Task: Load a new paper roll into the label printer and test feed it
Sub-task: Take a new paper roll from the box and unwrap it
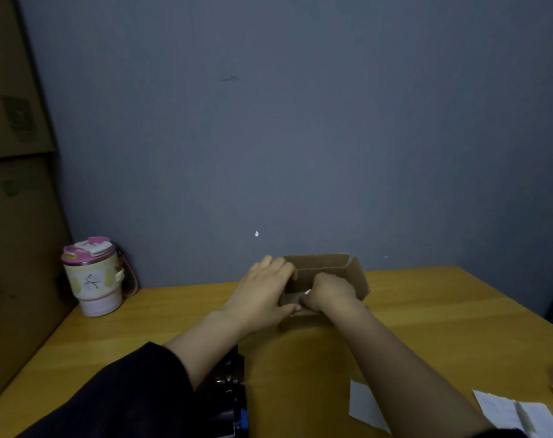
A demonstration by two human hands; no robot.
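In the head view, a small open cardboard box (327,273) is seen at the far side of the table (427,311), close to the wall. It is gripped from both sides. The left hand (262,292) is laid against the box's left wall, fingers curled over the rim and thumb stretched along the near flap, so the box is steadied by it. The right hand (329,294) is closed into the box's opening, knuckles up; a small white glint (307,292) is caught just left of its fingers, between the two hands. It may be the edge of the new roll, but the light is too poor for that to be settled, and what the right hand is closed on cannot be told.

The printer (229,393) appears to be the dark device lying well nearer than the grip, half hidden under the left forearm. White paper sheets (509,412) lie near and to the right of the right arm. A pink cup (93,279) stands well to the left of the left hand.

The step in hand is judged to be unpacking: the roll is being fetched out of the box, and loading has not begun. Next, the contents would need to be lifted clear of the flaps while the box is held down, then carried back to the printer.
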